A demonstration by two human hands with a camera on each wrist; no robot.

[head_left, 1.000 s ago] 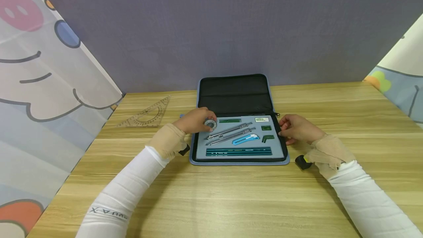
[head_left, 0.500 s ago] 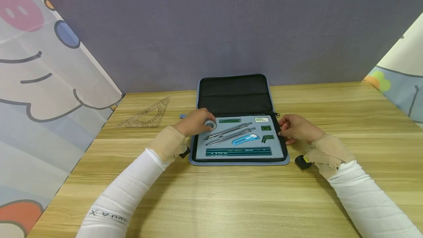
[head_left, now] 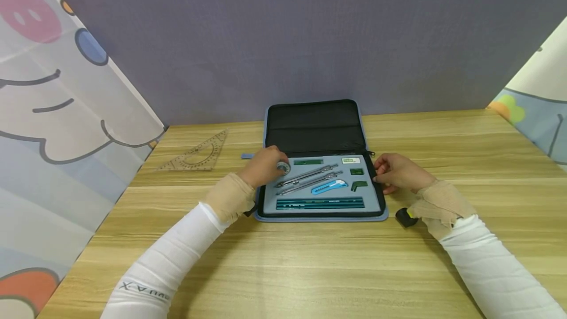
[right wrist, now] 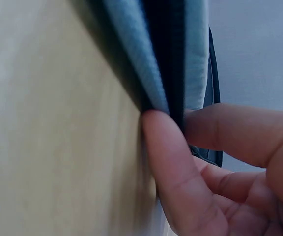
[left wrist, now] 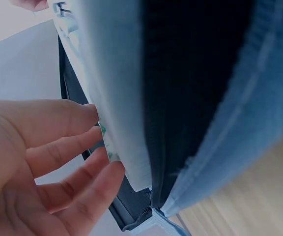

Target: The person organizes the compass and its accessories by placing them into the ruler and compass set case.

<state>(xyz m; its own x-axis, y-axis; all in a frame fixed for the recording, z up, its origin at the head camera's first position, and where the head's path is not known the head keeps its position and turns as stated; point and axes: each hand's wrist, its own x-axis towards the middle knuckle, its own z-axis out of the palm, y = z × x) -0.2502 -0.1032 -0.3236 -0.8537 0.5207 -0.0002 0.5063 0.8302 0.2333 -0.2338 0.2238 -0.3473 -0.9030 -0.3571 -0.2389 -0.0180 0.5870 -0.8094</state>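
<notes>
On wooden table [head_left: 283,260], left hand [head_left: 265,166] has slid further over the tape roll [head_left: 282,166], gripping it; right hand [head_left: 398,172] unchanged, pinching the case [head_left: 319,122] edge.

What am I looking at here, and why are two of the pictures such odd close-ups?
A person works with bare hands, wearing three cameras. The wide picture is from the head; the close-ups are from each wrist. On the wooden table lies an open drawing-tool case holding compasses, a blue cutter and pencils. The left hand touches a small round tool in the case. The right hand pinches the case's right edge. A clear set square lies apart, left.
</notes>
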